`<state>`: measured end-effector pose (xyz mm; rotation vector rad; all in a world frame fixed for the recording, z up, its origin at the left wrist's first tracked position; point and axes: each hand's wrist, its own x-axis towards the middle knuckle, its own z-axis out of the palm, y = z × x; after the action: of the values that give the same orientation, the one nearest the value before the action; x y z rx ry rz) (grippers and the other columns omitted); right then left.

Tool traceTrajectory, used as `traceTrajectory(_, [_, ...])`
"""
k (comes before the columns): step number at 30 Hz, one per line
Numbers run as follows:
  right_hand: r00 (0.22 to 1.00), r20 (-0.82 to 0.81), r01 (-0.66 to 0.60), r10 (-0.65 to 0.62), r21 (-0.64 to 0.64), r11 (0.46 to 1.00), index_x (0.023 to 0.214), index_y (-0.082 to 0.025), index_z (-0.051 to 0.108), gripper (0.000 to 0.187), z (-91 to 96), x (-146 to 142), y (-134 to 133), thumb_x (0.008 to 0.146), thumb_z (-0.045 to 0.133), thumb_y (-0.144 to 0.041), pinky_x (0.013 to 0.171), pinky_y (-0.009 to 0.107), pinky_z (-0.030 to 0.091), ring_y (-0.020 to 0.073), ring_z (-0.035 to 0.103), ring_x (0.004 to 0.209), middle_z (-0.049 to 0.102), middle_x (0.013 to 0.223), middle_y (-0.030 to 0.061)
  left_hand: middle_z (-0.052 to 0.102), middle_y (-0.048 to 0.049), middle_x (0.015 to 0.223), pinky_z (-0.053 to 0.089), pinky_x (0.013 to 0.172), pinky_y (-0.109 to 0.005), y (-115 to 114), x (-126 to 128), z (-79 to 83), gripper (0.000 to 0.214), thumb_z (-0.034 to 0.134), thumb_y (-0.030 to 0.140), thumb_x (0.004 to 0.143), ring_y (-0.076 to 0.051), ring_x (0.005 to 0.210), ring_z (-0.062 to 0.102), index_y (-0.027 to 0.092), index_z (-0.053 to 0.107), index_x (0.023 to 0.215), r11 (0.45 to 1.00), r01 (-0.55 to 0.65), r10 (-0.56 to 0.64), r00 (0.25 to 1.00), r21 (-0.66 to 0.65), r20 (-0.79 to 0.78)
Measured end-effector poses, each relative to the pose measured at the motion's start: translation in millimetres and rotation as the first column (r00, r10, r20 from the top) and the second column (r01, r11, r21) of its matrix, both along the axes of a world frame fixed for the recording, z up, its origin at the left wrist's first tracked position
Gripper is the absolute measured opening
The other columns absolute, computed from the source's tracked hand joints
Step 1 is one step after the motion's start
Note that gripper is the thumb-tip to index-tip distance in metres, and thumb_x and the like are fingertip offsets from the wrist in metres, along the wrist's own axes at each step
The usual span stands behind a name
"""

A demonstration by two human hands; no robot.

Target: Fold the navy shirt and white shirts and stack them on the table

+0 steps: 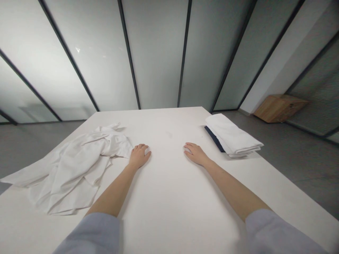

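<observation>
My left hand [139, 155] lies palm down on the white table [169, 204], fingers apart and nothing in it. Just left of it spreads a crumpled white cloth [76, 165], its edge close to my fingers; whether they touch is hard to tell. My right hand [195, 153] also rests on the tabletop, open, with its fingers pointing left. Beyond and to the right of that hand sits a folded white cloth [233, 134] in several layers. A dark navy flat item [214, 138] shows from under its left edge.
The loose cloth hangs past the table's left edge, and the folded stack lies near the right edge. Frosted glass panels [156, 53] in dark frames stand behind the table. On the grey floor at the right is a wooden cabinet [280, 107].
</observation>
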<state>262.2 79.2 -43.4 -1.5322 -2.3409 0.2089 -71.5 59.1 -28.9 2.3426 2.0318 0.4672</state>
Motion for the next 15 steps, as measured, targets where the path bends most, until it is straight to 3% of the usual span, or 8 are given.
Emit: traceTrajectory(15, [0.999, 0.034, 0.005, -0.006, 0.017, 1.000, 0.124, -0.019, 0.058, 0.037, -1.9, -1.6, -0.4, 0.092, 0.046, -0.030, 0.108, 0.039, 0.034, 0.0228, 0.044, 0.130, 0.051, 0.139, 0.0114, 0.057, -0.0122, 0.128, 0.041, 0.099, -0.043, -0.4, -0.9, -0.2, 0.043, 0.047, 0.040, 0.088, -0.029, 0.117, 0.051, 0.018, 0.059, 0.124, 1.000, 0.005, -0.005, 1.000, -0.002, -0.012])
